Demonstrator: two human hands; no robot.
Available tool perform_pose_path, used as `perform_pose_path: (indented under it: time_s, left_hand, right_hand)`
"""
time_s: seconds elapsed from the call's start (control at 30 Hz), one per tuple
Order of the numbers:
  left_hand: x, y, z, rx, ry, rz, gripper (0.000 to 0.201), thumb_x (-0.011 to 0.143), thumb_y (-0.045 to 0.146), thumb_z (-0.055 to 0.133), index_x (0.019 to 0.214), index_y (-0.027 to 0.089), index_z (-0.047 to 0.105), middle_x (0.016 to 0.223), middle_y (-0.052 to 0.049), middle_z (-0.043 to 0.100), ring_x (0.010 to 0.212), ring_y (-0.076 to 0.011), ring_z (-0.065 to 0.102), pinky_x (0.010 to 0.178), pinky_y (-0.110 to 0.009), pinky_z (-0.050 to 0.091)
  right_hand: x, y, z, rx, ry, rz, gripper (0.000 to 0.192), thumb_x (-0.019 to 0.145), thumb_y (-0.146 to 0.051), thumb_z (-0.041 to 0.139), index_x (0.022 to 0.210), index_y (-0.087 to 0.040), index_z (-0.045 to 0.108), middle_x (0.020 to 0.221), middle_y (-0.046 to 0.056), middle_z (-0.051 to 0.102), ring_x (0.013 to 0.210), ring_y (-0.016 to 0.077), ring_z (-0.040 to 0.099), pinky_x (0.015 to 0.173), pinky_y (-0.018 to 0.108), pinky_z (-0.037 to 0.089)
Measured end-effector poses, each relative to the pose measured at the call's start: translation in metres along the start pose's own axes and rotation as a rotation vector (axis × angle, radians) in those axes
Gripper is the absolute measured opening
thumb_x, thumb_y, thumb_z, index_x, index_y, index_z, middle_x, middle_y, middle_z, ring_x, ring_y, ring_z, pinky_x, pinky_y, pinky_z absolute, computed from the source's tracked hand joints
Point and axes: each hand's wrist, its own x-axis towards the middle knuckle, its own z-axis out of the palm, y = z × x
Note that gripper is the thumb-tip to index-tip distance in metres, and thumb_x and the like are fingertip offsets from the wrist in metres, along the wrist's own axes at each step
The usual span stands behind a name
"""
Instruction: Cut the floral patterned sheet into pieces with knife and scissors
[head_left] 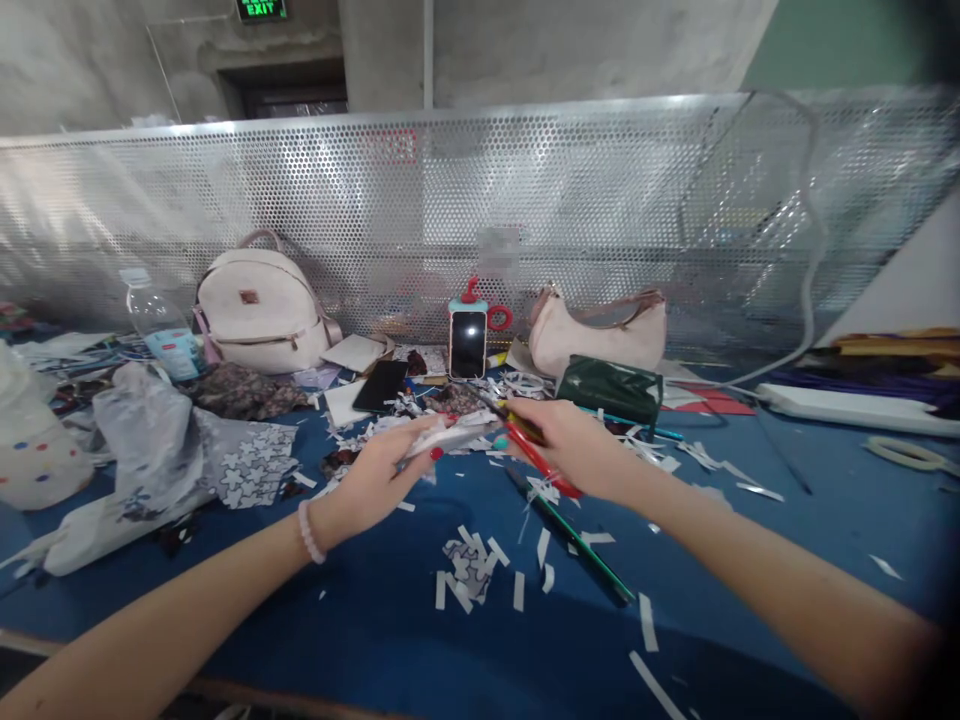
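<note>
My left hand [386, 460], with a beaded bracelet at the wrist, is closed on a white piece [457, 432] that looks like paper. Its thumb lies along the near side. In my right hand [562, 440] are scissors [538, 455] with red and black handles. Their dark blades point up and left, close to the white piece; whether they touch it I cannot tell. Below the hands, a small pile of grey star-patterned cuttings and white strips [470, 565] lies on the blue table [360, 620]. A green pencil-like stick [585, 550] rests diagonally under my right hand.
Behind stand a cream backpack [259, 310], a propped phone [468, 343] and a pale handbag [600, 335]. A dark green pouch [611, 388] lies at right. To the left are a plastic bottle [161, 325] and a plastic bag [150, 440]. A perforated metal screen [450, 200] closes the back.
</note>
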Motion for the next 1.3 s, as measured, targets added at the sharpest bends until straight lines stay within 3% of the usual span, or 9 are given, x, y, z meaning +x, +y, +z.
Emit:
perform_pose_path:
  time_s: [0.13,0.27,0.43,0.6,0.8,0.93,1.03,1.13,1.3]
  left_hand:
    - [-0.005,-0.008,-0.002,0.199,-0.029,0.219,0.037,0.093,0.012,0.035,0.128,0.018,0.045,0.131,-0.011,0.051,0.124,-0.0184,0.045,0.101,-0.04,0.043]
    - [-0.009,-0.014,0.002,0.358,-0.127,0.359,0.043,0.091,0.004,0.032,0.13,0.02,0.043,0.139,-0.013,0.041,0.133,-0.0222,0.031,0.1,-0.042,0.043]
    - [-0.009,-0.014,0.004,0.405,-0.192,0.504,0.035,0.094,0.01,0.031,0.123,0.017,0.049,0.124,-0.008,0.058,0.125,-0.0223,0.043,0.107,-0.05,0.031]
    - [-0.009,-0.011,0.01,0.393,-0.24,0.513,0.032,0.096,0.012,0.031,0.113,0.016,0.057,0.116,-0.005,0.063,0.119,-0.0197,0.05,0.109,-0.045,0.028]
    - [-0.009,-0.011,0.018,0.332,-0.437,0.465,0.028,0.092,0.019,0.041,0.114,0.016,0.057,0.117,-0.008,0.063,0.115,-0.0202,0.053,0.105,-0.042,0.034]
    - [-0.008,-0.012,0.02,0.297,-0.52,0.331,0.052,0.083,0.027,0.055,0.132,0.019,0.041,0.13,-0.01,0.053,0.125,-0.0264,0.042,0.109,-0.053,0.02]
    - [-0.008,-0.013,0.021,0.285,-0.506,0.244,0.065,0.078,0.026,0.059,0.137,0.017,0.033,0.136,-0.012,0.046,0.127,-0.0287,0.039,0.106,-0.051,0.029]
    - [-0.009,-0.015,0.021,0.26,-0.428,0.304,0.045,0.084,0.016,0.047,0.129,0.015,0.042,0.126,-0.012,0.055,0.117,-0.0221,0.051,0.096,-0.037,0.045]
    - [-0.012,-0.013,0.016,0.291,-0.123,0.392,0.02,0.092,0.019,0.041,0.101,0.014,0.058,0.096,-0.009,0.069,0.09,-0.0177,0.066,0.081,-0.029,0.052]
  right_hand:
    - [-0.008,0.018,0.02,0.26,0.035,0.057,0.028,0.082,-0.043,0.042,0.085,-0.017,0.054,0.065,0.003,0.057,0.055,0.0155,0.049,0.053,0.026,0.036]
    - [-0.014,0.037,0.042,0.233,0.014,0.114,0.031,0.082,-0.046,0.042,0.082,-0.018,0.056,0.066,0.004,0.06,0.057,0.0166,0.052,0.054,0.026,0.038]
    - [-0.01,0.067,0.056,0.014,-0.022,0.243,0.029,0.085,-0.042,0.042,0.077,-0.019,0.057,0.072,0.005,0.064,0.065,0.0175,0.058,0.057,0.024,0.039]
    - [-0.007,0.103,0.063,-0.148,0.018,0.443,0.029,0.084,-0.041,0.044,0.083,-0.017,0.06,0.079,0.012,0.066,0.071,0.0236,0.06,0.057,0.028,0.036]
    - [-0.01,0.123,0.071,-0.246,-0.006,0.528,0.027,0.083,-0.036,0.044,0.093,-0.017,0.061,0.086,0.011,0.068,0.077,0.0243,0.062,0.058,0.028,0.036]
    - [-0.009,0.121,0.072,-0.276,-0.02,0.516,0.028,0.084,-0.036,0.044,0.098,-0.017,0.059,0.087,0.011,0.068,0.078,0.0247,0.062,0.059,0.028,0.037]
    - [-0.01,0.119,0.071,-0.294,-0.029,0.51,0.029,0.084,-0.036,0.043,0.099,-0.017,0.059,0.086,0.012,0.068,0.076,0.0249,0.062,0.059,0.029,0.037]
    - [-0.01,0.117,0.07,-0.312,-0.036,0.503,0.029,0.084,-0.035,0.043,0.1,-0.016,0.058,0.084,0.012,0.068,0.074,0.0248,0.062,0.058,0.029,0.036]
    - [-0.009,0.114,0.069,-0.33,-0.048,0.485,0.03,0.086,-0.037,0.04,0.098,-0.016,0.058,0.082,0.011,0.068,0.073,0.0242,0.062,0.058,0.029,0.036]
